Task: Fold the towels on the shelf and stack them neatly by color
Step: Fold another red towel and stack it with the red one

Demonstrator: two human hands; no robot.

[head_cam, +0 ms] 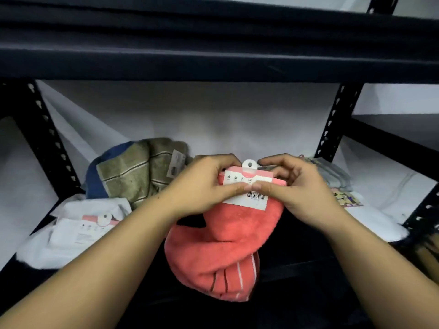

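— Towel time! Where's the pink towel (225, 236)?
— Hanging over the shelf (332, 269). Left hand (204, 186) and right hand (292, 188) pinch its label (247, 186).
— Heavy?
— Probably soft, floppy. Hold the corners.

A stockroom or shop storage, it seems. Dark slotted-steel shelving (332, 129) stands against a white wall. The towels (221, 245) carry barcode tags (247, 193).

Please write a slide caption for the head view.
Both hands, left hand and right hand, pinch the coral towel's card label.
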